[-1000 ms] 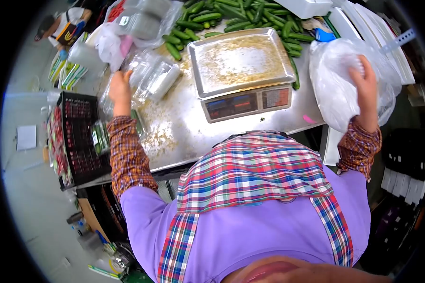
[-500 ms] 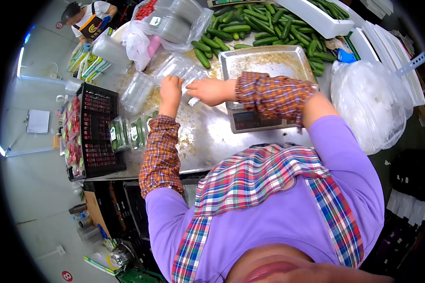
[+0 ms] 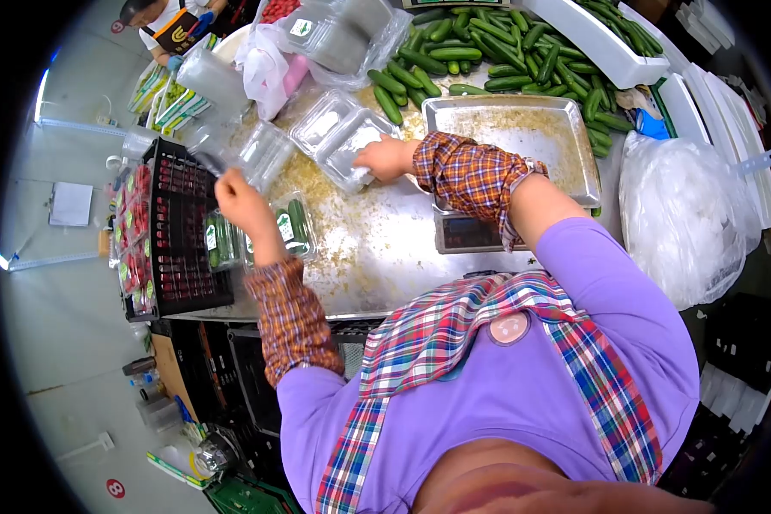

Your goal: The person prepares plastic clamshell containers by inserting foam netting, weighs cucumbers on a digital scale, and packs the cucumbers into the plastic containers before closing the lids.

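My left hand is closed at the left of the metal table, beside the black crate. A motion-blurred piece of clear plastic, seemingly a container, extends from its fingertips. My right hand grips the near right edge of an open clear plastic clamshell container lying on the table. Another clear plastic container lies between the two hands. Near my left wrist, packs of cucumbers sit in clear containers with a label, partly hidden by my forearm.
Loose cucumbers are piled at the back. A metal tray rests on a scale. The black crate holds red packs at left; a plastic bag bulges at right. A co-worker stands far left.
My hands have moved apart: the left swung left and toward me with clear plastic, the right stayed by the clamshell. The clamshell now lies unfolded, and cucumber packs show beyond my left forearm.
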A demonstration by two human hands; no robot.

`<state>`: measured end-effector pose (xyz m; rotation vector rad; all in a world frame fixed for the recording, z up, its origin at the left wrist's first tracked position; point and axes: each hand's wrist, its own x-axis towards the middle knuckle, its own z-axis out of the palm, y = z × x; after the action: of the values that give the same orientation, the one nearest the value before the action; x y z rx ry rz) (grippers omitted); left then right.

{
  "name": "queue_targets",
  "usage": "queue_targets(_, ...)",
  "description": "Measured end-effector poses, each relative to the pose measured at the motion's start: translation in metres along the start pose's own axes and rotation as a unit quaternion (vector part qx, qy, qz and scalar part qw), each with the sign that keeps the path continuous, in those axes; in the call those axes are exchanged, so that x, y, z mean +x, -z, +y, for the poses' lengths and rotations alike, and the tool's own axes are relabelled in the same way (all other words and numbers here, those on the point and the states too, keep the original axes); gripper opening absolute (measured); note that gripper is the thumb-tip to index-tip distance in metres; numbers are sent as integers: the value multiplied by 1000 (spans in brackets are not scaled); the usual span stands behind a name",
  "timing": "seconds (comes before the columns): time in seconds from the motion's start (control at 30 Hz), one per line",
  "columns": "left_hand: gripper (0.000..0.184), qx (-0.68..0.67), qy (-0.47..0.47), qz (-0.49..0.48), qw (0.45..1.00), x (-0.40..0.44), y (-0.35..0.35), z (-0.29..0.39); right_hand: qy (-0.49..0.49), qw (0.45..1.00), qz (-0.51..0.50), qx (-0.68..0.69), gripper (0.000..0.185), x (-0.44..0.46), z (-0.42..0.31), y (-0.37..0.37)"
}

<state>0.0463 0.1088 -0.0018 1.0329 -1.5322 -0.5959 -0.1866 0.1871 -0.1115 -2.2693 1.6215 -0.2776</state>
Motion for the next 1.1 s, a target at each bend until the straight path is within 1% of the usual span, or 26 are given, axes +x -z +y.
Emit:
queue_targets(0.03,18,107,-66,-35,991,-18,8,12,-9,999,1,38,41,0,-2,9)
queue_targets(0.07,14,134,-153,-92,975,-39,16,10,-18,997,2,77,44,2,-3,11)
queue_targets(0.1,10,160,-237,-150,946,-63,24,8,-25,993,81,82,39,4,4,9)
queue_targets(0.13,4,181,-258,-202,927,-90,31,17,-5,968,225,108,29,5,10,3)
queue_targets(0.17,4,169,-242,-246,923,-118,37,17,-62,959,227,160,28,-3,5,15)
queue_targets(0.2,5,208,-234,-286,906,-142,46,18,-119,944,227,209,28,-14,-1,36)
queue_targets(0.23,6,189,-224,-293,910,-165,47,21,-131,879,205,411,30,-23,-3,42)
queue_targets(0.27,8,175,-192,-316,913,-186,48,18,-139,773,174,593,33,-34,-4,49)
queue_targets(0.3,8,197,-170,-354,898,-202,49,11,-136,677,154,707,36,-55,-24,68)
queue_targets(0.33,9,217,-148,-392,882,-214,52,5,-130,675,146,711,37,-71,-38,71)
queue_targets(0.4,16,239,-134,-456,847,-228,53,-4,-118,671,130,721,39,-92,-54,69)
queue_targets(0.43,20,248,-126,-487,828,-232,52,-8,-101,674,125,721,45,-95,-53,54)
queue_targets(0.53,33,238,-129,-554,787,-233,53,-9,-128,713,158,671,55,-121,-81,45)
queue_targets(0.57,38,204,-147,-560,790,-236,53,-24,-116,716,166,668,59,-125,-84,36)
queue_targets(0.6,38,197,-109,-567,792,-226,52,-12,-109,704,157,684,58,-131,-91,34)
queue_targets(0.63,39,130,9,-505,853,-220,49,1,-103,692,150,699,56,-137,-99,31)
queue_targets(0.67,40,60,127,-430,892,-214,46,13,-97,678,143,714,55,-144,-108,30)
queue_targets(0.7,42,-25,124,-366,922,-206,43,26,-103,659,137,733,54,-150,-118,30)
queue_targets(0.73,45,-110,121,-296,941,-199,41,39,-105,647,129,744,54,-154,-122,25)
queue_targets(0.8,50,-148,39,-267,952,-190,39,72,-110,623,108,767,54,-161,-129,14)
queue_targets(0.83,45,-164,25,-259,952,-189,36,87,-116,636,109,755,52,-164,-135,11)
queue_targets(0.93,38,-103,-22,-317,943,-200,31,86,-122,645,113,746,49,-174,-150,9)
queue_targets(0.97,31,-72,-49,-334,939,-206,32,79,-120,655,125,735,48,-177,-155,9)
queue_targets(1.07,26,-107,14,-290,951,-228,28,75,-109,651,136,739,48,-186,-161,5)
queue_targets(1.1,25,-120,42,-282,951,-232,28,77,-106,641,144,747,48,-187,-163,2)
